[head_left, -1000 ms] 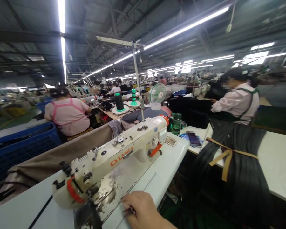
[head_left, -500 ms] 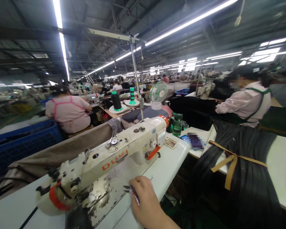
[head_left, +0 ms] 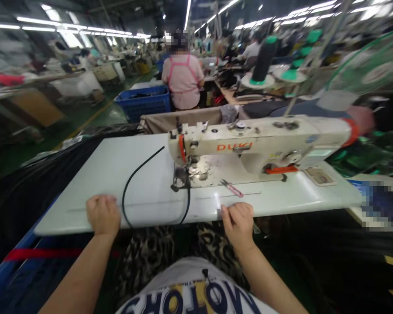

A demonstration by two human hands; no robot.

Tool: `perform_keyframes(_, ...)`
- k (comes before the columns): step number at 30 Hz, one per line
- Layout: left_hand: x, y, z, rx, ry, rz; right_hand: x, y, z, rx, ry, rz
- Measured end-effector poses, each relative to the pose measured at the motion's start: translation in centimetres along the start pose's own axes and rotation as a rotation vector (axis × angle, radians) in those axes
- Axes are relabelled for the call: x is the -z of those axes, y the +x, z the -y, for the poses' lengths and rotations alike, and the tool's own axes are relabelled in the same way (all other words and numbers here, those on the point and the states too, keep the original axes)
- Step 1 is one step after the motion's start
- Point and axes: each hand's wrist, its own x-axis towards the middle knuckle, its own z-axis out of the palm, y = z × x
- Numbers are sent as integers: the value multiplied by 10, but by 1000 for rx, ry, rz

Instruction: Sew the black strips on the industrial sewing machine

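Observation:
A white sewing machine point(head_left: 265, 144) stands on the pale table point(head_left: 94, 174). Small pink-handled snips point(head_left: 233, 188) lie on the table in front of the machine bed. A thin black cord point(head_left: 128, 183) curves over the table to its front edge, and another stretch of it runs down from under the needle area. On the left part of the table rests my left hand point(head_left: 103, 213), its fingers curled; whether it holds anything is hidden. My right hand point(head_left: 239, 220) is at the front edge, just below the snips, fingers folded in, with nothing visible in them.
Beyond the table a person in a pink apron point(head_left: 183, 80) sits beside a blue basket point(head_left: 144, 102). Thread cones point(head_left: 263, 61) and a green fan point(head_left: 373, 69) stand behind the machine. Dark material point(head_left: 26, 187) is piled at the left. A phone point(head_left: 384, 203) lies at the right.
The view has swung left and down. The snips, earlier in my right hand, now lie on the table. My left hand has come into view, and the cord's curve shows.

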Motion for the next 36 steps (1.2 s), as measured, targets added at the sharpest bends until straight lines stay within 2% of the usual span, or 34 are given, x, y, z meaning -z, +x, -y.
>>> perform_keyframes(3, 5, -11, 18, 4, 81, -71, 3, -35, 7, 53, 5, 91)
perform_keyframes(8, -5, -2, 16, 20, 124, -73, 4, -101, 15, 26, 40, 363)
perform_keyframes(10, -5, -1, 15, 23, 136, -60, 2, -118, 14, 41, 51, 430)
perform_keyframes(12, -4, -2, 15, 12, 141, -48, 0, -123, 12, 80, 47, 440)
perform_keyframes(17, -3, -4, 15, -20, 133, -69, 2, -97, 18, 212, 10, 364)
perform_keyframes(21, -3, -5, 10, -77, 199, -49, 0, -59, 34, 337, 60, 296)
perform_keyframes(26, -2, -7, 3, -79, 263, -36, -18, -4, 43, 481, 14, 254)
perform_keyframes(30, -1, -8, 1, -67, 307, -16, -41, 31, 28, 465, -76, 185)
perform_keyframes(33, -5, -8, 1, -52, 320, 21, -62, 41, 6, 436, -98, 149)
perform_keyframes(35, -11, -9, 2, -12, 311, 26, -75, 41, -7, 335, -68, 145)
perform_keyframes(36, -14, -10, 3, -3, 302, 41, -80, 40, -11, 235, -52, 113)
